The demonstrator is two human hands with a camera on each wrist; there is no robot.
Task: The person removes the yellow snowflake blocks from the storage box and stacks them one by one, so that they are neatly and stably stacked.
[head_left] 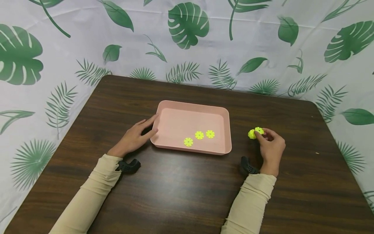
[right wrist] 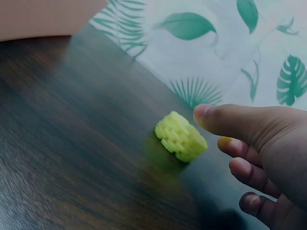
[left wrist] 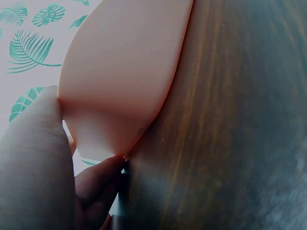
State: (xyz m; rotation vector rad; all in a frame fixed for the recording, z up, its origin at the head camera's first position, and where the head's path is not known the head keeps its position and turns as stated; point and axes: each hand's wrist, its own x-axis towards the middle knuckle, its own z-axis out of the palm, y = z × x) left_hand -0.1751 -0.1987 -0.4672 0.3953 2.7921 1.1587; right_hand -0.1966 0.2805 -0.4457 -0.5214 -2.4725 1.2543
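A shallow pink tray (head_left: 187, 120) stands on the table, with several flat yellow notched discs (head_left: 199, 135) lying inside along its near side. My left hand (head_left: 132, 138) rests against the tray's left end, fingers extended; the left wrist view shows the thumb at the rim and fingertips (left wrist: 108, 167) low on the wall. To the right of the tray, my right hand (head_left: 271, 146) pinches a yellow disc (head_left: 259, 130) between thumb and fingers in the head view. Beside it is a stack of yellow discs (right wrist: 177, 136) on its side on the table; the pinched disc is not distinct in the right wrist view.
The dark wooden table (head_left: 175, 195) meets a white curtain with green leaf prints (head_left: 187, 48) at the back. A tiny pale speck (head_left: 317, 153) lies on the tabletop to the right. Both wrists wear black camera mounts (head_left: 128, 166).
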